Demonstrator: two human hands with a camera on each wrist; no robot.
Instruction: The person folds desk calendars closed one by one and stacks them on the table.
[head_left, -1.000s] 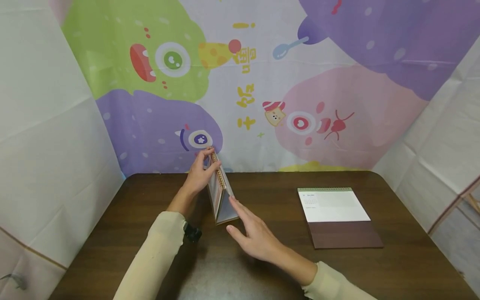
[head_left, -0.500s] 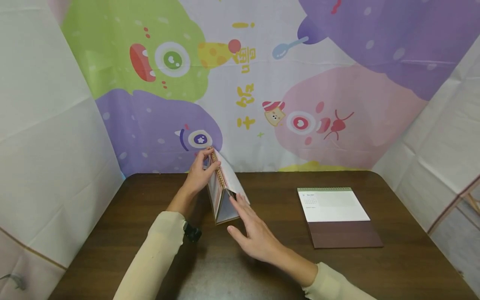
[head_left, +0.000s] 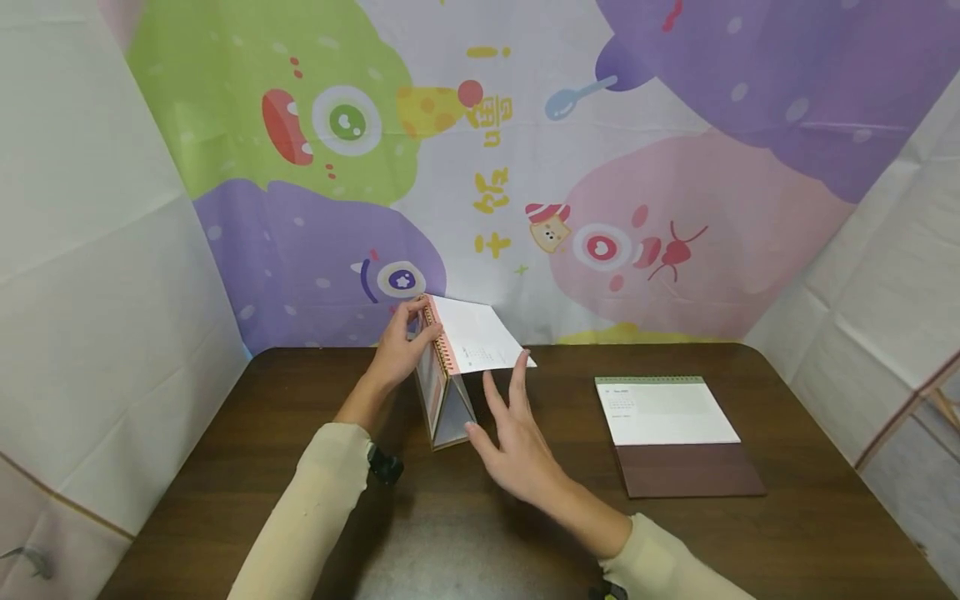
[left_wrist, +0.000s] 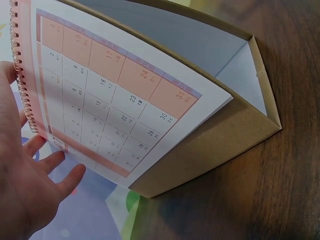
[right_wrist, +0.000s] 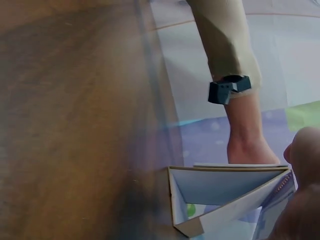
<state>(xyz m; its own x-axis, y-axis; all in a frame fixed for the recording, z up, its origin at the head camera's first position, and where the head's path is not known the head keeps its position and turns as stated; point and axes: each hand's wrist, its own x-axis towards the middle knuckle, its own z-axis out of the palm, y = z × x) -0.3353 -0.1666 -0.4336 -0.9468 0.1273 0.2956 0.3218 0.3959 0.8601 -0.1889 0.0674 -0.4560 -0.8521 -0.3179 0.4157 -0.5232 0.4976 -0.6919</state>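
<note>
A tent-shaped desk calendar (head_left: 431, 392) with a spiral binding stands on the table left of centre. At its top my left hand (head_left: 400, 348) grips the coil edge between thumb and fingers. In the left wrist view, a month sheet (left_wrist: 95, 95) with pink-bordered columns hangs over the brown card stand (left_wrist: 215, 140). One white page (head_left: 476, 329) is lifted off the right face, sticking out nearly level from the coil. My right hand (head_left: 521, 446) has its fingers spread, the tips right at the page's lower corner. The right wrist view shows the stand's hollow end (right_wrist: 225, 187).
A second calendar (head_left: 675, 417), with a green top strip and dark brown base, lies on the right of the dark wooden table (head_left: 480, 533). A cartoon-printed cloth (head_left: 525, 167) hangs behind, and white cloth walls (head_left: 97, 250) flank both sides.
The white page has swung up and rightward from the calendar's right face. My right hand has risen with it, fingers now spread. My left hand has stayed at the coil.
</note>
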